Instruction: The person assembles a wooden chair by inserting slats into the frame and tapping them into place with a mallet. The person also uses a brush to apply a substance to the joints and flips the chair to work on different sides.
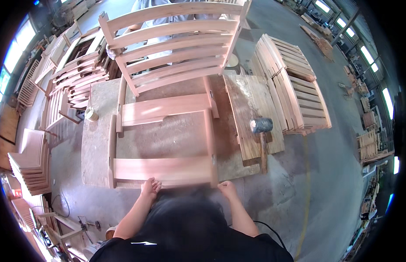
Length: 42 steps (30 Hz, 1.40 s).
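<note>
Right below me on the worktable (96,161) a wooden leg frame (163,169) lies flat, with a broad board between two posts. My left hand (149,188) is at the board's near edge, its fingers loosely curled and apart, with nothing seen in them. With fingers bent together, my right hand (228,189) is at the near end of the frame's right post. Beyond it lies a second, similar leg frame (168,108). A slatted wooden back (172,47) is held tilted above the far side by another person (163,19), mostly hidden behind it.
A mallet (261,126) with a dark head rests on a plank board (251,100) at the right. Slatted panels (294,87) are stacked past it. A small pot (91,114) stands on the table's left. Wooden parts (32,161) are piled at the left.
</note>
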Available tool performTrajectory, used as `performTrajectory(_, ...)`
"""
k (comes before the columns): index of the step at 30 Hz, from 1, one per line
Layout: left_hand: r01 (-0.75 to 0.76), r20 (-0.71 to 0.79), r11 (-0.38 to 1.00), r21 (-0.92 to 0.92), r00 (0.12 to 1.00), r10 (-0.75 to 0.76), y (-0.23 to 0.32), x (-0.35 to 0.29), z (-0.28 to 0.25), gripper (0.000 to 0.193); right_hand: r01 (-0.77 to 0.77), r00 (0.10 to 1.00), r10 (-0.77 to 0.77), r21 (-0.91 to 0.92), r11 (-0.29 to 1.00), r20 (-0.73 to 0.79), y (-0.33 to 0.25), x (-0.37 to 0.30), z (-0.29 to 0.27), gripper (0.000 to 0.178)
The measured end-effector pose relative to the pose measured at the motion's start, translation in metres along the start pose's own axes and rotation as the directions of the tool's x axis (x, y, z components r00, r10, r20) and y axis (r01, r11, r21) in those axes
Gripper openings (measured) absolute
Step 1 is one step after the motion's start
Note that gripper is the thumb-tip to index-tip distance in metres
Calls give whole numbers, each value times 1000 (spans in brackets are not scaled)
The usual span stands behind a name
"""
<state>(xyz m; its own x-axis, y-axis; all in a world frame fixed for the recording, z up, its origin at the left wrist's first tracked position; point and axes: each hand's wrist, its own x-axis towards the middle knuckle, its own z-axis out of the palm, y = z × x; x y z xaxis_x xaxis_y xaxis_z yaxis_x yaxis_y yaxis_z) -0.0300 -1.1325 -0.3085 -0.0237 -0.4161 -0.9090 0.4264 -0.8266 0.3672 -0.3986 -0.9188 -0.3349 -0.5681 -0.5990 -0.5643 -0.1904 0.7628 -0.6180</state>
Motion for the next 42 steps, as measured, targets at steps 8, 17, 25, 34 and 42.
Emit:
performTrajectory(8,-140,97,990,-36,985,143,12,-41,24,28,18,994,-23,44,999,108,4,13,-31,32)
performTrajectory(17,-480,399,874,78,818,414,134,0,110,18,191,970,-139,275,942,-197,-5,13,-53,37)
performTrajectory(25,-399,491,916,-37,791,364,190,6,143,34,100,944,34,382,919,-327,-54,-31,-23,26)
performTrajectory(34,-253,541,960,-117,795,276,194,17,137,71,515,596,-309,58,855,-742,-164,-24,-73,42)
performTrajectory(42,-59,812,955,-289,513,278,206,-63,229,102,720,-266,-654,-597,354,-709,-476,-81,-201,44)
